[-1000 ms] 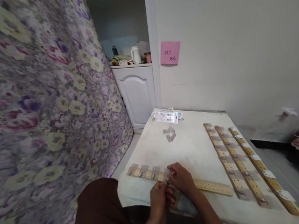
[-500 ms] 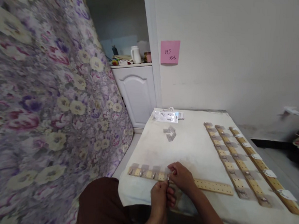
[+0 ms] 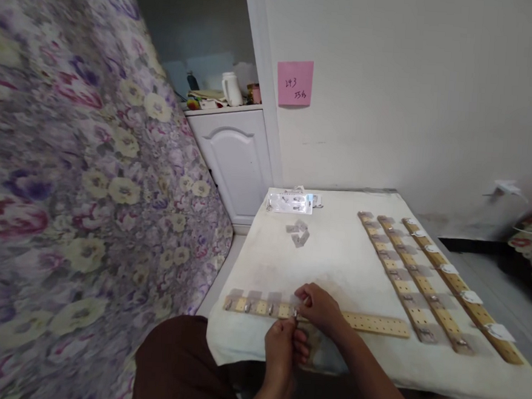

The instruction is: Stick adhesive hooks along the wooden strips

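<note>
A long, pale wooden strip with rows of holes (image 3: 375,324) lies along the near side of the table, and both hands meet over its middle. My left hand (image 3: 280,346) is closed at the strip's front edge, thumb and forefinger pinching the lower end of a small shiny metal piece (image 3: 295,314). From behind and to the right, my right hand (image 3: 321,308) is closed with its fingertips by the same piece; what they grip is hidden. Left of the hands, several small translucent grey tabs (image 3: 273,306) with metal fittings sit along the strip.
Three similar strips (image 3: 397,275) lie slanted at the right; the outermost carries white round-ended pieces (image 3: 471,297). Loose translucent tabs (image 3: 297,233) lie mid-table, with a clear blister pack (image 3: 289,202) behind them. A flowered curtain (image 3: 89,181) hangs on the left.
The camera view has shifted slightly, so the whole scene sits a little further left and higher. Both hands keep nearly the same pose at the metal piece.
</note>
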Available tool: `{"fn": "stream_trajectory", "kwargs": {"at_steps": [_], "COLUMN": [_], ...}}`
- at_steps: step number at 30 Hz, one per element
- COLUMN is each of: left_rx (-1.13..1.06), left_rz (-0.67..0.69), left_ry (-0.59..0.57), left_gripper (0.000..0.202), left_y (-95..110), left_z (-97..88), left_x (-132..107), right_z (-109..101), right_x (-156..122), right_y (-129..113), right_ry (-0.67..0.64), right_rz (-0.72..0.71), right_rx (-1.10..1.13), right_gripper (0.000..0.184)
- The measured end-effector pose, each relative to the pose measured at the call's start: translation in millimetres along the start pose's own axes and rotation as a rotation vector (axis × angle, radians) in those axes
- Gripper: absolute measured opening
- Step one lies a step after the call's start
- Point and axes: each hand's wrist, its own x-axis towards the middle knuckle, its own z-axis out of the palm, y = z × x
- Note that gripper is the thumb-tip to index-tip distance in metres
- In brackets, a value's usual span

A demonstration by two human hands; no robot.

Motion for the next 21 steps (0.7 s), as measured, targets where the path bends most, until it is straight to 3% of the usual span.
{"fn": "stream_trajectory", "kwargs": {"at_steps": [12,17,21], "left_rx": [-0.041,-0.104,-0.104], "left_rz": [0.055,0.031,0.02], "left_ry": [-0.02,-0.027,-0.017], "left_gripper": [0.031,0.025,0.02], "left_y": [-1,-2,-3], "left_z": [-3.1,-4.7,-4.5], "left_x": [-5,-7,-7], "right_z": [-3,-17,-19], "right_x": [-3,-22,-40], "right_y": [-1,11,18], "right_ry": [0.027,0.124,0.151], "right_rz": [-0.062,-0.141,-0.18], "right_rx": [0.015,0.018,-0.142], "right_gripper": [0.033,0.033,0.033]}}
